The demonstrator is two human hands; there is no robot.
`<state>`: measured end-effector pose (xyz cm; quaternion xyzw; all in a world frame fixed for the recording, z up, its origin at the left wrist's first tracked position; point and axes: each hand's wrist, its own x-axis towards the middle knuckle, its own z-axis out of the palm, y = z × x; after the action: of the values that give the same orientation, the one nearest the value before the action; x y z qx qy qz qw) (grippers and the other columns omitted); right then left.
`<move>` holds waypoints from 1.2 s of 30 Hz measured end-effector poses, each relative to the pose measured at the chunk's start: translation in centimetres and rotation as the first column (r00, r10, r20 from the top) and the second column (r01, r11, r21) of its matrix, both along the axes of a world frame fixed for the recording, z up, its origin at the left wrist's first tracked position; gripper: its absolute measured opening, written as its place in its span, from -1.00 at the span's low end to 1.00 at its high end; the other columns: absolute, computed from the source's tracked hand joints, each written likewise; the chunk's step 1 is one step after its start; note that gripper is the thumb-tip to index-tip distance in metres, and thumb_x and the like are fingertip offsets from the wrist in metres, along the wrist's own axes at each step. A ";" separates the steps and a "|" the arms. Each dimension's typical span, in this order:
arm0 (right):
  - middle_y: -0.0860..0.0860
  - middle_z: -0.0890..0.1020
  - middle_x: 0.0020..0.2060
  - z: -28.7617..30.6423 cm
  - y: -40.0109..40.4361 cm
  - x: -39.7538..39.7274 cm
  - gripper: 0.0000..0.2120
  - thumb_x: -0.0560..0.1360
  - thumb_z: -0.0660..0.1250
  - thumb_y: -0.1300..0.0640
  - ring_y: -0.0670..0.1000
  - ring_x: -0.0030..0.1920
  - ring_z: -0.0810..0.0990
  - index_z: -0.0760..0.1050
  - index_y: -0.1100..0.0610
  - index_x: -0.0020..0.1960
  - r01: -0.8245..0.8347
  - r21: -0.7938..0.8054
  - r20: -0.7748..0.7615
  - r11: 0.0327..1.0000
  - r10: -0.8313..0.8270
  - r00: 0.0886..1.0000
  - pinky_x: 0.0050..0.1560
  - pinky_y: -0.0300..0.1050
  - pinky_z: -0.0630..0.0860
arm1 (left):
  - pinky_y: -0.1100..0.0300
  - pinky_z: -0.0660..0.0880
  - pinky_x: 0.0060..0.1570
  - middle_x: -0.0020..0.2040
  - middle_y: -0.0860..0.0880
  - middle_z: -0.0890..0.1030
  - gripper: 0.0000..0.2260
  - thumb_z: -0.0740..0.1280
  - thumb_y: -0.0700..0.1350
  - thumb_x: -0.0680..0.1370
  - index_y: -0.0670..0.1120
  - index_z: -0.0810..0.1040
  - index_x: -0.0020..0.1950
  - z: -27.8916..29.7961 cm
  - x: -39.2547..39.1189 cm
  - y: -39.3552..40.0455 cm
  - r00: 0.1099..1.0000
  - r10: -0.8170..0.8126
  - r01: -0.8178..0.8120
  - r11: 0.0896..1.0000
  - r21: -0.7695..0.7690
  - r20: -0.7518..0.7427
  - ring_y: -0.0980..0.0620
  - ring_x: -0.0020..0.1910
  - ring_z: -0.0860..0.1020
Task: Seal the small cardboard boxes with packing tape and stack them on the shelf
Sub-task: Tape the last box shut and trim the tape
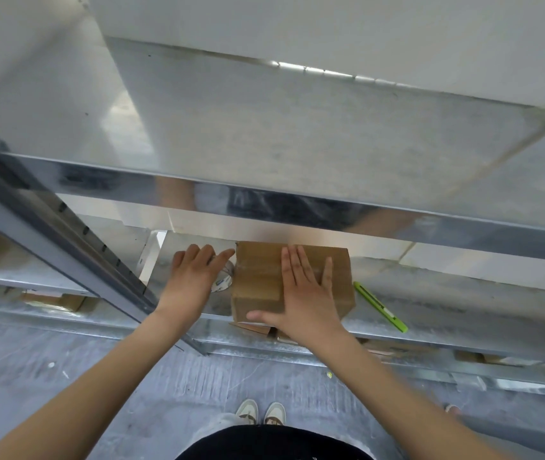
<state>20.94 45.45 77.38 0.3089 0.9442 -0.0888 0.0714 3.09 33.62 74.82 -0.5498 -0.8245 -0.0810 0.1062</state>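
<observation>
A small brown cardboard box [258, 277] stands on a metal shelf [430, 303], its top flaps closed with clear tape across them. My right hand [304, 293] lies flat on the box top with straight, spread fingers. My left hand [194, 277] rests over a roll of clear packing tape [223, 282] just left of the box, fingers extended; most of the roll is hidden under the hand.
A green utility knife [380, 307] lies on the shelf right of the box. A higher shelf board [297, 144] juts out overhead. A grey upright post [75, 240] stands at the left. More cardboard boxes [254, 328] sit on the level below.
</observation>
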 end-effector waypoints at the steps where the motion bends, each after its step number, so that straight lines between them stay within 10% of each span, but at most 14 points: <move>1: 0.03 -0.31 0.50 -0.1 -1.0 -1.3 0.10 0.34 0.00 -0.55 -0.01 0.51 -0.33 -0.38 0.16 0.50 -0.064 -0.019 -0.021 0.998 0.064 0.998 0.42 0.25 -0.40 | 0.06 0.39 -0.30 -0.24 -0.13 0.51 -0.29 0.45 -0.50 0.00 -0.16 0.60 0.14 0.0 0.0 0.0 1.000 0.001 -0.001 1.000 0.001 -0.002 -0.15 -0.32 0.47; 9: 0.13 -0.23 0.53 -0.2 -2.5 -6.2 -0.05 0.48 0.30 -0.19 0.07 0.53 -0.26 -0.23 0.17 0.55 -0.238 -0.069 -0.104 0.969 0.231 0.967 0.50 0.21 -0.19 | 0.03 0.44 -0.31 -0.20 -0.13 0.57 -0.28 0.44 -0.43 0.08 -0.28 0.48 0.26 -0.2 -0.2 -0.3 1.000 -0.014 0.015 0.996 0.089 -0.006 -0.18 -0.25 0.53; 13: 0.20 -0.16 0.52 1.0 0.3 -5.7 0.22 0.28 0.43 -0.32 0.21 0.52 -0.21 -0.33 0.09 0.54 -0.070 -0.169 0.040 0.983 0.078 0.996 0.46 0.19 -0.18 | -0.04 0.44 -0.08 0.05 -0.15 0.57 -0.21 0.36 -0.46 0.25 -0.19 0.26 0.47 -1.1 0.6 -0.4 0.914 0.085 -0.181 0.960 0.213 0.397 -0.19 -0.04 0.50; 16: 0.10 0.11 0.42 1.2 0.5 -4.9 0.15 0.24 0.46 -0.30 0.15 0.45 0.03 -0.15 0.08 0.54 -0.116 -0.135 -0.035 0.984 0.112 0.993 0.45 0.15 -0.07 | 0.13 0.41 0.09 0.26 -0.11 0.43 -0.28 0.35 -0.31 0.47 -0.07 0.07 0.53 -0.6 2.3 -0.2 0.458 0.095 -0.588 0.778 0.221 0.884 -0.05 0.16 0.44; 19: 0.04 0.09 0.37 1.6 0.4 -3.2 0.11 0.23 0.44 -0.32 0.10 0.43 0.01 -0.10 0.06 0.52 -0.127 -0.134 -0.160 0.983 0.105 0.982 0.48 0.13 -0.18 | 0.16 0.41 0.06 0.26 -0.03 0.46 -0.32 0.39 -0.18 0.50 -0.07 0.08 0.51 0.3 3.9 -0.1 -0.043 -0.009 -0.759 0.650 -0.027 0.999 0.00 0.16 0.48; 22: -0.07 0.00 0.39 2.8 0.9 -2.0 0.13 0.20 0.47 -0.32 0.04 0.45 -0.05 -0.12 -0.02 0.50 -0.087 -0.221 -0.331 0.971 0.009 0.944 0.50 0.10 -0.05 | 0.04 0.52 0.05 0.15 -0.01 0.60 -0.53 0.42 0.09 0.45 -0.01 0.40 0.29 0.9 4.6 -0.1 -0.228 -0.074 -0.677 0.729 -0.104 0.971 -0.03 0.14 0.56; 25: -0.23 -0.03 0.36 4.2 1.3 -1.5 0.14 0.18 0.53 -0.25 -0.02 0.47 0.01 -0.16 -0.12 0.48 -0.034 -0.350 -0.433 0.936 -0.129 0.892 0.45 -0.06 0.15 | 0.01 0.51 0.09 0.09 0.04 0.61 -0.66 0.33 0.21 0.48 0.05 0.51 0.14 3.1 4.2 0.9 -0.192 -0.055 -0.614 0.786 -0.076 0.980 0.04 0.08 0.55; 30: -0.18 0.14 0.33 4.3 1.8 -1.3 0.07 0.14 0.59 -0.18 -0.07 0.33 0.30 -0.08 -0.23 0.38 0.033 -0.495 -0.474 0.868 -0.302 0.827 0.34 -0.06 0.38 | 0.23 0.38 -0.17 -0.13 0.04 0.56 -0.78 0.34 0.09 0.50 -0.04 0.50 0.00 7.0 2.1 2.6 0.150 0.029 -0.566 0.822 0.062 0.988 0.06 -0.10 0.52; 36: -0.18 0.22 0.25 3.9 2.6 -0.4 0.05 0.15 0.64 -0.03 -0.27 0.09 0.36 -0.03 -0.20 0.35 0.026 -0.574 -0.494 0.819 -0.371 0.786 -0.04 -0.63 0.33 | 0.11 0.28 -0.09 -0.08 0.00 0.47 -0.83 0.22 0.13 0.56 0.05 0.42 -0.07 9.3 2.6 3.1 0.455 0.213 -0.393 0.919 -0.020 0.865 -0.03 -0.05 0.43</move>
<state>20.49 48.08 81.29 0.3354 0.8153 -0.4478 -0.1495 5.69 36.76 84.14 -0.2694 -0.8421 -0.3950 -0.2497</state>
